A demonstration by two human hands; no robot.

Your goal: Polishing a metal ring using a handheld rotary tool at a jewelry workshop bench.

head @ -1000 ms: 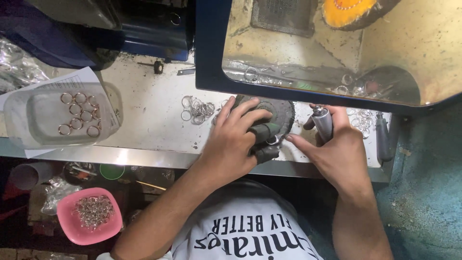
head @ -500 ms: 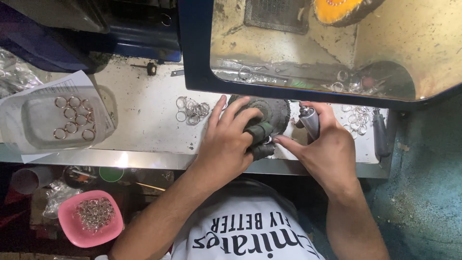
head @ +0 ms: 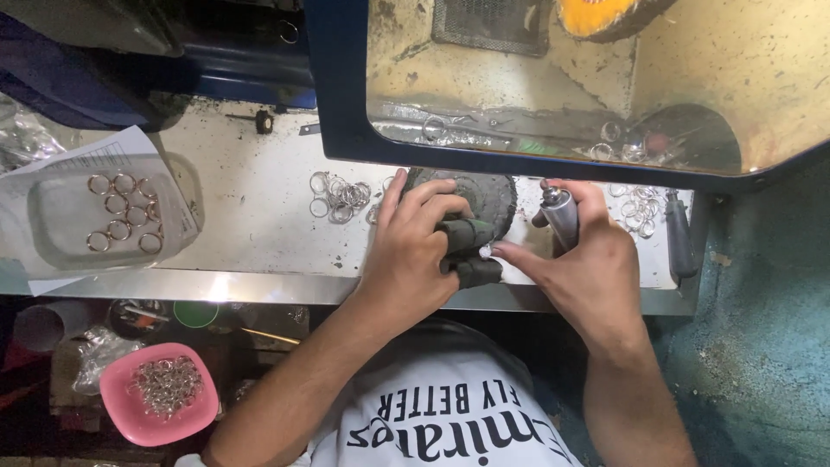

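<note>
Work crowded at tabletop point(head: 251, 199) front edge, under blue-framed hood point(head: 346, 104); open surface lies left of hands. Left hand point(head: 415, 246), palm down, fingers clamped on dark green holder point(head: 467, 233) beside dark round wheel point(head: 475, 190). Right hand point(head: 588, 259) fingers wrapped round silver handpiece point(head: 560, 216), thumb touching holder. Loose rings point(head: 339, 195) just left of left hand. Clear tray point(head: 99, 216) holds gold rings point(head: 121, 212). Pink bowl point(head: 121, 415) below tabletop holds silver rings.

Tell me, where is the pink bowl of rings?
In the head view, the pink bowl sits at lower left, below the bench edge, under the clear tray of rings.
</note>
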